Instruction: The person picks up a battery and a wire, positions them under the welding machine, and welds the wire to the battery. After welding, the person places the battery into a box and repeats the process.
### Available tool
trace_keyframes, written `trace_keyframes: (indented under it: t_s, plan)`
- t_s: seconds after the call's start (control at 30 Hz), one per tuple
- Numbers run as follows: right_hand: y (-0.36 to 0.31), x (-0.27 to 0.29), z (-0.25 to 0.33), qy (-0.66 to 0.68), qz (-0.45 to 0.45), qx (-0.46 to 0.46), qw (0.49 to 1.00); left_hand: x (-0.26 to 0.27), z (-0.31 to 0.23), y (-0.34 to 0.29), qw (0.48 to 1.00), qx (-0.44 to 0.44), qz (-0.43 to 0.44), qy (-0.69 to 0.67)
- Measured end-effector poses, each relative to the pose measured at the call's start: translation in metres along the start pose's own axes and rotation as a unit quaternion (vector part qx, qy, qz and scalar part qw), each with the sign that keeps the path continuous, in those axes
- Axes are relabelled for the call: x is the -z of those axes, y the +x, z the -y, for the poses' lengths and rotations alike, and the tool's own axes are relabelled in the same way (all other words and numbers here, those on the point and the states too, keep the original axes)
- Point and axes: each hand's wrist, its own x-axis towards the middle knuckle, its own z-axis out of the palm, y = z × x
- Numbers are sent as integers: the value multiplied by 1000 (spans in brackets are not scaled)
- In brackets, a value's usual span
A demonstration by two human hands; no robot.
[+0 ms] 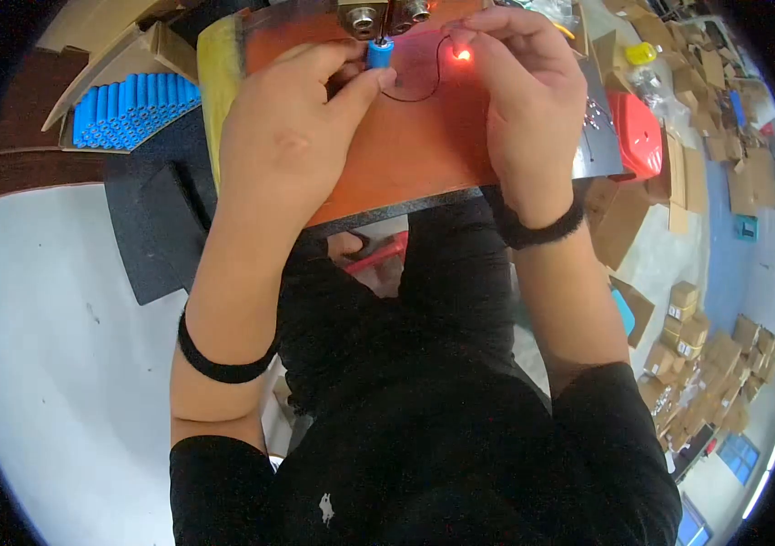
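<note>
Between the thumb and fingers of my left hand a blue cylindrical battery cell stands upright, right under the metal tips of a machine. A thin black wire loops from beside the cell over to my right hand. My right thumb and fingers are pinched together around the wire's far end. A bright red light glows at those fingertips; whether it comes from a small lamp held there is hard to make out. Both hands rest over an orange-brown work surface.
At the left, an open cardboard box holds many blue cells in rows. A red plastic bin stands to the right, beside loose dark wires. Cardboard boxes crowd the floor farther right. The table's dark front edge lies before my lap.
</note>
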Motion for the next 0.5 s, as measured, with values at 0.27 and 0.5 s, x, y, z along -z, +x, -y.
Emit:
trace_keyframes:
  t_s: [0.27,0.5]
  plan:
    - [-9,17,8,56,10,21,998,12,-12,-14,994,-89,54,-36]
    - [-47,130,64,-84,-62,71,992,119,80,-13,902,-202,-156,348]
